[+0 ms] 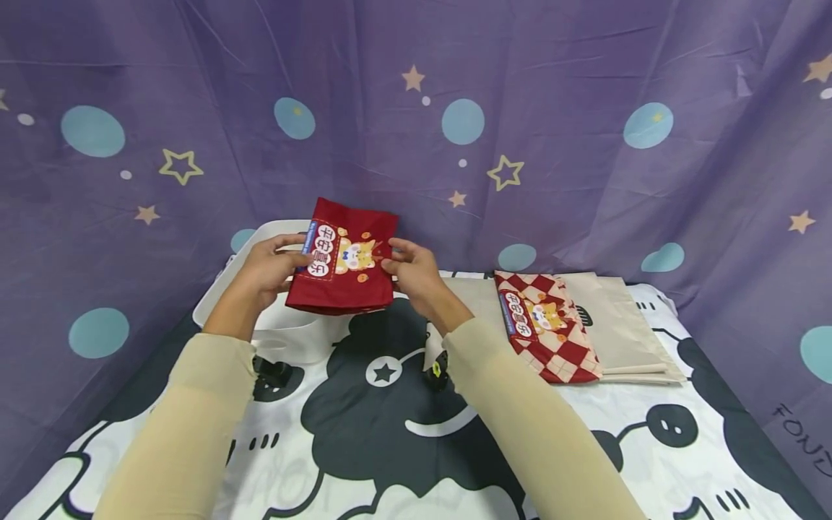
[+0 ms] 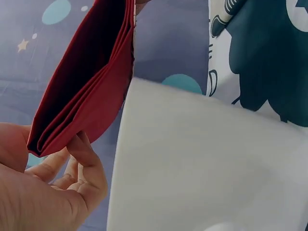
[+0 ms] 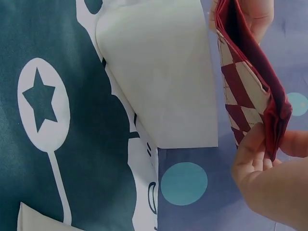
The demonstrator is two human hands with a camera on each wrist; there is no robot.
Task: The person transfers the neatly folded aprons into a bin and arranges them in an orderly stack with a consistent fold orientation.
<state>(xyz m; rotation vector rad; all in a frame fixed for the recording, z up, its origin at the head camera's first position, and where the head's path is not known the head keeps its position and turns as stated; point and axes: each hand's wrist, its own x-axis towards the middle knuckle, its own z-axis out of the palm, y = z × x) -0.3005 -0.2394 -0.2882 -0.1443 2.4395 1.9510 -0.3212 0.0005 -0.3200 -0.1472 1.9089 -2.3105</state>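
A folded red fabric bag [image 1: 357,285] with a cartoon dog and white-circled lettering is held up in front of me, tilted, over the right part of a white plastic bin [image 1: 295,345]. My left hand [image 1: 265,269] pinches its left edge, thumb on the printed face and fingers behind. At the opposite edge, my right hand [image 1: 421,276] grips it likewise. In the left wrist view, several red layers of the bag [image 2: 103,103] show along its open side. The right wrist view shows a red-and-cream checkered back on the bag [image 3: 240,89].
Right of my right arm lies a checkered bag [image 1: 552,325] with the same dog print, on top of folded beige cloth bags [image 1: 624,332]. A small black object [image 1: 273,372] sits before the bin. A purple curtain [image 1: 559,209] hangs behind the table.
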